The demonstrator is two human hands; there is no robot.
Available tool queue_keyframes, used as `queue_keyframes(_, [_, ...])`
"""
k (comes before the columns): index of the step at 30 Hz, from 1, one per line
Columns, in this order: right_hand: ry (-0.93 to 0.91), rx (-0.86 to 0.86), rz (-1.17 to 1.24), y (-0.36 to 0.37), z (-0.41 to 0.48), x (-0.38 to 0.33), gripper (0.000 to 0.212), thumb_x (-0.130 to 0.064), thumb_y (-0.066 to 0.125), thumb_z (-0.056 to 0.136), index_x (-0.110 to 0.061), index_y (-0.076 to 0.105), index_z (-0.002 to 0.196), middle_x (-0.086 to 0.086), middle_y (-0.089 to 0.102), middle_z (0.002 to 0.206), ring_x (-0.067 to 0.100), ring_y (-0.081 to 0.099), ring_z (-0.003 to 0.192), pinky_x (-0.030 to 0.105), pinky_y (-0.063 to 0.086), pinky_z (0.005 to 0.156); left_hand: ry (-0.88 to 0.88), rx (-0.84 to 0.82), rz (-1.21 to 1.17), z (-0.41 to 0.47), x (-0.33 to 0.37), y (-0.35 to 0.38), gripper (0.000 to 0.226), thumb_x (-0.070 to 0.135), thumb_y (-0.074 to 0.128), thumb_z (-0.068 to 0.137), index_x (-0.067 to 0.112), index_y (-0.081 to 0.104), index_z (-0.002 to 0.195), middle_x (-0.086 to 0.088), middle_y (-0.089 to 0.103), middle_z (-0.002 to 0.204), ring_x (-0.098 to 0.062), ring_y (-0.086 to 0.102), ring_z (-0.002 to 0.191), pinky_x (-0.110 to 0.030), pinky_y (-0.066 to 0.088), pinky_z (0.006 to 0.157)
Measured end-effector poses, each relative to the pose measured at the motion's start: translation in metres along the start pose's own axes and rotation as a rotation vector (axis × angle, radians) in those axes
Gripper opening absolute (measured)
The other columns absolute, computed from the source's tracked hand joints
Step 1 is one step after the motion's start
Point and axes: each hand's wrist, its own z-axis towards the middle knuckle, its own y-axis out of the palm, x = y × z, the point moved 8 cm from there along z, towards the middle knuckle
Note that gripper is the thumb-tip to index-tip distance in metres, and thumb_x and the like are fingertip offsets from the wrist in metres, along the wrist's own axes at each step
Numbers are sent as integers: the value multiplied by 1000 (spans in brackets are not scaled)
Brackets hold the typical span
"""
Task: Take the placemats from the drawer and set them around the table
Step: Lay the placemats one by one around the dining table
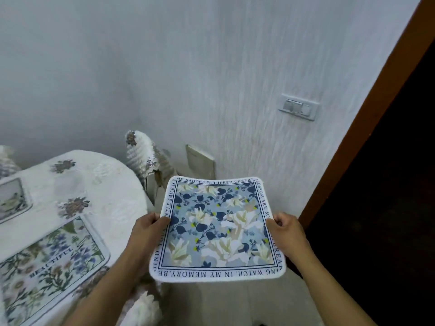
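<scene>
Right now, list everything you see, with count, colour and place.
table: one, white flowered cloth, left.
blue mat: one, blue-white floral, held in the air right of the table.
green mat: one, green-blue floral, on the table's near side.
pale mat: one, grey-bordered, table's far left, cut off.
chair: one, white cover, behind the table by the wall.
switch: one, grey, on the wall.
wall plate: one, beige, low on the wall.
door frame: one, brown, right.
left hand: one, grips the blue mat's left edge.
right hand: one, grips its right edge.
</scene>
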Motion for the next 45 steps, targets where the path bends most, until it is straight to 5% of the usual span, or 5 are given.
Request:
queue_keyframes(4, [-103, -150, -45, 22, 89, -33, 27, -30, 55, 77, -13, 43, 60, 7, 55, 55, 15, 48, 49, 30, 38, 50, -54, 162, 1, 34, 7, 5, 24, 14, 59, 92, 9, 57, 68, 3, 62, 45, -6, 57, 37, -22, 42, 43])
queue_keyframes(12, [-270, -385, -93, 98, 214, -121, 29, -22, 57, 80, -18, 41, 55, -3, 49, 50, 12, 43, 46, 27, 33, 49, -191, 406, -57, 93, 10, -17, 22, 18, 60, 90, 4, 57, 73, -11, 65, 61, -16, 59, 45, -25, 43, 44])
queue_keyframes(30, [-353, -561, -141, 325, 444, -309, 27, -28, 57, 82, -20, 45, 60, 2, 59, 54, 13, 53, 47, 30, 42, 49, -250, 608, -161, 377, 36, -134, 23, 21, 63, 86, 10, 57, 67, -12, 67, 68, -24, 60, 59, -35, 47, 58])
queue_keyframes(41, [-749, -997, -228, 549, 506, -456, 28, -23, 55, 87, -7, 48, 65, 13, 56, 57, 16, 47, 50, 29, 34, 50, -473, 987, -322, 414, -4, -175, 28, 27, 61, 82, 1, 54, 73, -19, 61, 68, -29, 57, 58, -34, 42, 57])
queue_keyframes(45, [-929, -1159, -337, 633, 496, -499, 31, -30, 52, 90, -3, 49, 74, 11, 51, 58, 17, 45, 48, 29, 34, 49, -578, 1158, -453, 409, -8, -161, 26, 18, 63, 85, -1, 51, 72, -21, 57, 66, -16, 49, 54, -27, 37, 54])
